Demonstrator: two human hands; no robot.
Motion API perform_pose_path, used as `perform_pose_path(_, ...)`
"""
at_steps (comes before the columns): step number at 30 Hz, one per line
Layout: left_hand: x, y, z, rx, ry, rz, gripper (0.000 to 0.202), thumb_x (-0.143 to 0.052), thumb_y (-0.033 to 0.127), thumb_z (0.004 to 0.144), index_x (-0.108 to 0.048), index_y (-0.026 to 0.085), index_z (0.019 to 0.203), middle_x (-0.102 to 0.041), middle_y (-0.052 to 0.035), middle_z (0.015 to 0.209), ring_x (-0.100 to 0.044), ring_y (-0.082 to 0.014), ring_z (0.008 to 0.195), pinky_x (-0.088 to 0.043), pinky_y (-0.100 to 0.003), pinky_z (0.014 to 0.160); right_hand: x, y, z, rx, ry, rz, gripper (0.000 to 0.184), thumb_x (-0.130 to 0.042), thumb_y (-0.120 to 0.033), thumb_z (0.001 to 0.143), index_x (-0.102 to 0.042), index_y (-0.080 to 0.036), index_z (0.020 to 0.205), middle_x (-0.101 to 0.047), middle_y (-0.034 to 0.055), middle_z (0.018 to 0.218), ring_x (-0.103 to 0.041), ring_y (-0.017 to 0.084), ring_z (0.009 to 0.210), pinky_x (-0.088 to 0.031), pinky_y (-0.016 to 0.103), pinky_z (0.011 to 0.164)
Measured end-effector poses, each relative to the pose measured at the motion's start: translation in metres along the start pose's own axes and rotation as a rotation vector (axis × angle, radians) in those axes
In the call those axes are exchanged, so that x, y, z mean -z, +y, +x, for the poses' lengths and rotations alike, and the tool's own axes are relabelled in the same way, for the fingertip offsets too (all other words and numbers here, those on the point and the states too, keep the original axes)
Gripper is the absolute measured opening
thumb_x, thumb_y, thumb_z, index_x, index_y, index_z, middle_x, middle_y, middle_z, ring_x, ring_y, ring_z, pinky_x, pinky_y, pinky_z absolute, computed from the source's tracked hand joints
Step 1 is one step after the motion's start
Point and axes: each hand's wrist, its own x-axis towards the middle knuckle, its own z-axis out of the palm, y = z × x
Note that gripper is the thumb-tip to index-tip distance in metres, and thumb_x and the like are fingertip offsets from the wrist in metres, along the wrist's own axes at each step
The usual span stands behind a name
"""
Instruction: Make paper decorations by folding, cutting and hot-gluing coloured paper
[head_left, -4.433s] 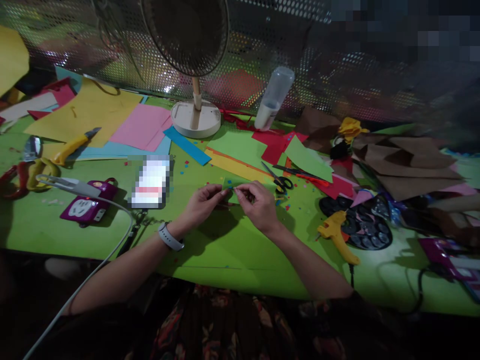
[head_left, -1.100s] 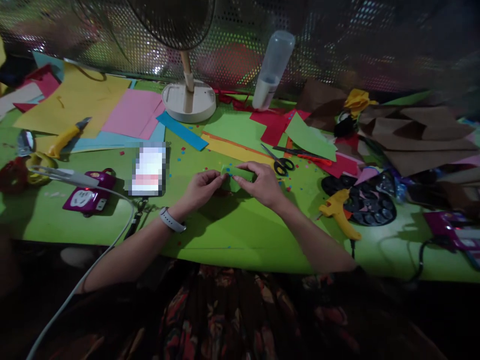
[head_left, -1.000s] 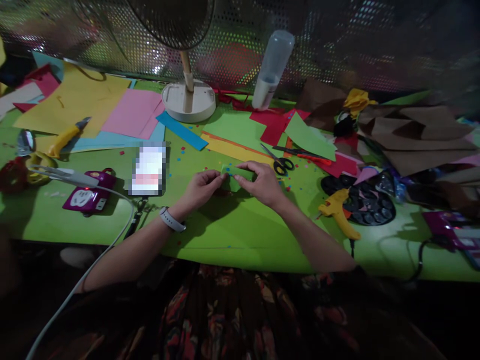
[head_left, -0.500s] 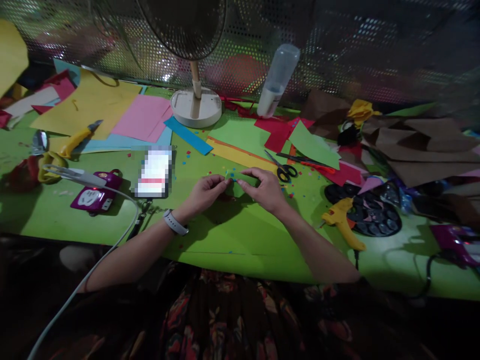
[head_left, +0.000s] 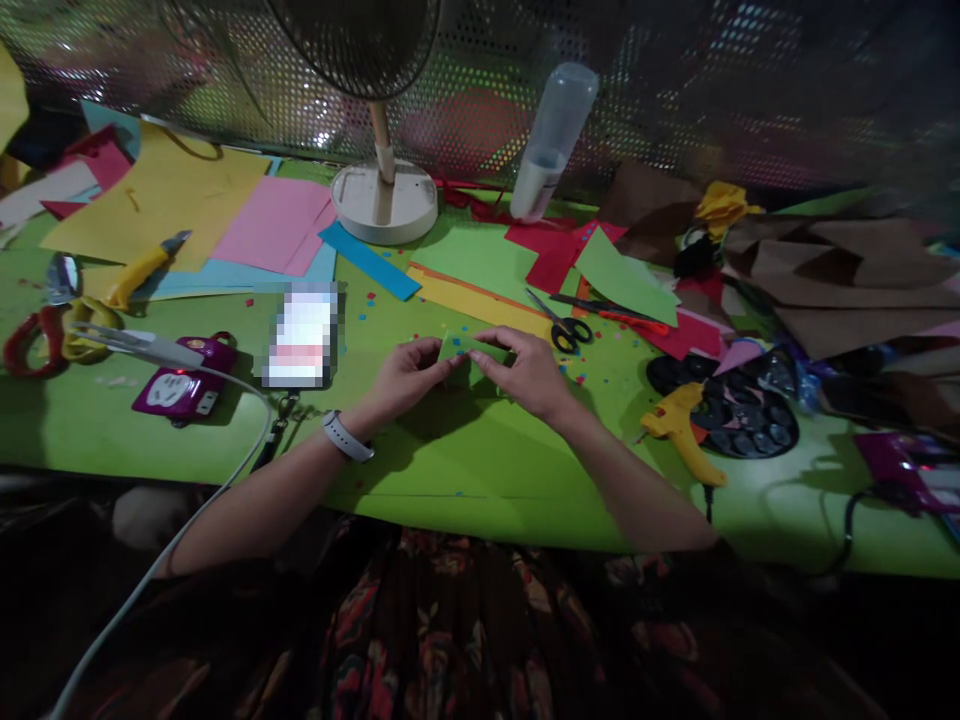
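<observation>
Between my two hands is a small piece of green paper (head_left: 478, 374), with a tiny blue bit on it near my thumbs. My left hand (head_left: 412, 378) pinches its left side, and a pale watch band circles that wrist. Its right side is pinched by my right hand (head_left: 523, 372), whose fingers curl over the top edge. Parts of the paper are hidden behind the thumbs. Black-handled scissors (head_left: 571, 334) lie just beyond my right hand. Small coloured paper bits are scattered around on the green table (head_left: 465, 470).
At left lie a phone (head_left: 302, 335), a purple power strip (head_left: 184, 382) with a plugged-in charger, and a yellow cutter (head_left: 142, 275). A fan base (head_left: 384, 203) and a leaning bottle (head_left: 553, 140) stand behind. Rightward are a yellow glue gun (head_left: 684, 432) and a black tray (head_left: 750, 425).
My hands stay pinched on the green paper, which has tilted slightly so more of its left part shows. The whole view has shifted a little.
</observation>
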Motion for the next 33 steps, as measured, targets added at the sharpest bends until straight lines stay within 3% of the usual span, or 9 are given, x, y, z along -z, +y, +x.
perform_pose_path(6,0.0,0.002,0.0,0.008,0.005,0.007,0.034,-0.073,0.05,0.079,-0.065,0.018,0.08,-0.063,0.0001,0.072,-0.055,-0.0097,0.06,-0.048,-0.022,0.058,0.004,-0.003,-0.001,0.048,-0.037,-0.052,0.035,-0.059,-0.025,0.084,-0.067,-0.021,0.118,-0.074,0.006,0.103,-0.067,0.023,0.094,-0.053,0.038,0.085)
perform_pose_path(12,0.001,-0.003,0.001,-0.046,0.095,0.129,0.049,-0.073,0.052,0.077,-0.044,0.019,0.055,-0.036,0.0061,0.052,-0.03,-0.0066,0.048,-0.024,-0.023,0.045,0.004,-0.007,-0.003,0.067,-0.071,-0.1,0.04,-0.057,-0.022,0.084,-0.065,-0.024,0.123,-0.072,0.0064,0.111,-0.065,0.024,0.098,-0.049,0.042,0.09)
perform_pose_path(20,0.001,0.0,-0.001,-0.038,0.083,0.115,0.054,-0.074,0.048,0.076,-0.034,0.02,0.052,-0.026,0.0068,0.052,-0.023,-0.0071,0.048,-0.018,-0.026,0.046,0.001,-0.004,-0.004,0.057,-0.072,-0.049,0.04,-0.056,-0.025,0.086,-0.064,-0.022,0.124,-0.07,0.0043,0.092,-0.063,0.02,0.086,-0.051,0.035,0.081)
perform_pose_path(23,0.002,0.002,0.0,-0.014,0.004,0.059,0.046,-0.076,0.05,0.073,-0.046,0.019,0.055,-0.038,0.0058,0.052,-0.037,-0.0078,0.049,-0.029,-0.024,0.047,0.007,-0.005,-0.002,0.009,-0.074,0.008,0.04,-0.056,-0.027,0.085,-0.064,-0.021,0.123,-0.069,0.0033,0.091,-0.062,0.019,0.081,-0.051,0.032,0.074)
perform_pose_path(27,0.005,0.004,0.002,0.036,-0.117,-0.085,0.041,-0.08,0.052,0.066,-0.065,0.017,0.081,-0.064,0.0,0.074,-0.06,-0.0123,0.065,-0.051,-0.026,0.062,0.015,-0.004,0.0,0.014,-0.056,0.028,0.038,-0.057,-0.027,0.082,-0.067,-0.02,0.118,-0.07,0.0041,0.094,-0.063,0.02,0.086,-0.052,0.033,0.078)
perform_pose_path(30,0.006,0.004,0.001,0.097,-0.083,-0.131,0.039,-0.082,0.047,0.067,-0.065,0.016,0.083,-0.067,0.0002,0.076,-0.066,-0.0127,0.066,-0.054,-0.026,0.065,0.015,-0.001,0.003,0.051,-0.035,0.011,0.035,-0.056,-0.026,0.083,-0.069,-0.019,0.115,-0.071,0.0042,0.094,-0.063,0.021,0.086,-0.053,0.035,0.081)
perform_pose_path(33,0.007,0.003,0.001,0.148,-0.128,-0.124,0.035,-0.081,0.045,0.071,-0.062,0.016,0.074,-0.067,-0.0004,0.066,-0.069,-0.014,0.064,-0.054,-0.024,0.063,0.015,-0.002,0.007,0.106,-0.019,-0.032,0.035,-0.054,-0.026,0.084,-0.068,-0.019,0.116,-0.071,0.0055,0.101,-0.064,0.022,0.092,-0.052,0.039,0.087)
